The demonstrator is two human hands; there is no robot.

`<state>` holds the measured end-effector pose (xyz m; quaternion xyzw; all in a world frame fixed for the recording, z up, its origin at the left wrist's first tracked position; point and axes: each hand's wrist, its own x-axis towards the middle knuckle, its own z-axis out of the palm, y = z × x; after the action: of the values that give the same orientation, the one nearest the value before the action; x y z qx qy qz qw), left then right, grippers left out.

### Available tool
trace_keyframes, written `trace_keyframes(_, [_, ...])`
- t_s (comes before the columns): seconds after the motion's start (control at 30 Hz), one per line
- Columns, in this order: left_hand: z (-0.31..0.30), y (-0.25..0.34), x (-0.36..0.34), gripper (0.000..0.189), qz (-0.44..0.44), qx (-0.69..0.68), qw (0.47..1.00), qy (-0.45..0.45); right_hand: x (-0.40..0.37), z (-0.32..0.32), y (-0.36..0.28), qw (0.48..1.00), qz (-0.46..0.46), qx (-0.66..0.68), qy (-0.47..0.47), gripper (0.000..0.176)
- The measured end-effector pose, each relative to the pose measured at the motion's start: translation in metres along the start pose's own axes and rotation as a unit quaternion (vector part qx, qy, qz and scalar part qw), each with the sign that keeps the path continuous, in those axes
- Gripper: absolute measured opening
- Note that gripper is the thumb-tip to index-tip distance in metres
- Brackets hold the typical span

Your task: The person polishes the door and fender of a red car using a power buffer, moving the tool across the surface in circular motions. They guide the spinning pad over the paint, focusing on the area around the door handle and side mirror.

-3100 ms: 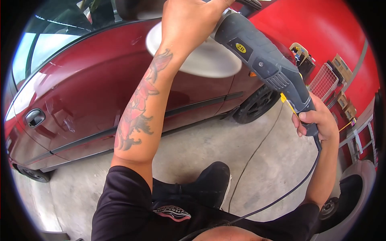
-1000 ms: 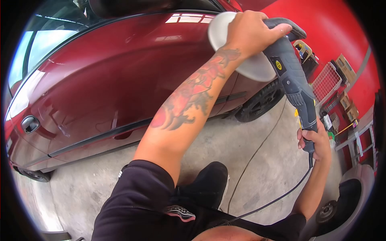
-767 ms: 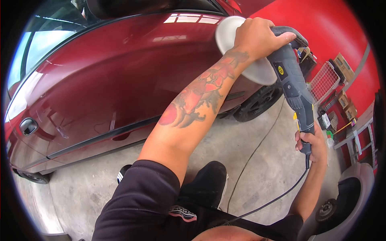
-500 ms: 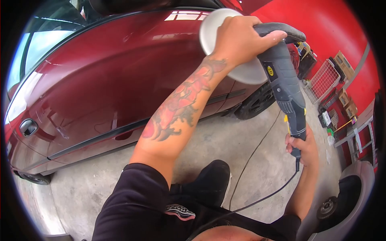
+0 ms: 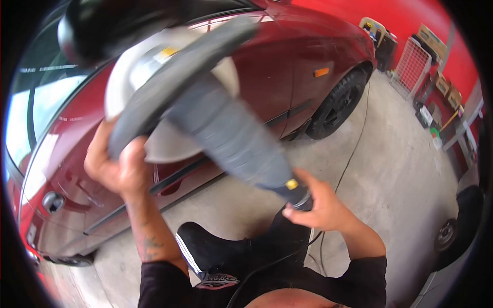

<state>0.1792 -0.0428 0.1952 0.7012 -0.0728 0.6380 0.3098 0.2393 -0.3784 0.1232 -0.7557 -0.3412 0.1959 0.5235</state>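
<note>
Grey, blurred polisher [image 5: 223, 128] with white pad [image 5: 174, 145]; left hand [image 5: 122, 165] curls around its handle [image 5: 174, 88], right hand [image 5: 322, 206] clasps its end.

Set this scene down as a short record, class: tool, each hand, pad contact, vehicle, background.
tool: grey power tool, blurred, with round white pad
left hand: gripping front handle
right hand: holding rear end
pad contact: cannot tell
vehicle: dark red car, orange side marker
background: red wall, wire rack
</note>
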Motion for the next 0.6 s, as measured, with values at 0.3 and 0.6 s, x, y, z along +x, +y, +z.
trace_keyframes(0.3, [-0.013,0.01,0.004,0.085,-0.031,-0.016,0.999,-0.008,0.008,0.003,-0.005,0.996,-0.075,0.024,-0.032,0.077])
trace_keyframes(0.6, [0.11,0.016,0.032,0.039,-0.052,-0.064,0.989,-0.123,-0.005,-0.047,0.028,0.994,-0.026,0.028,0.107,0.07])
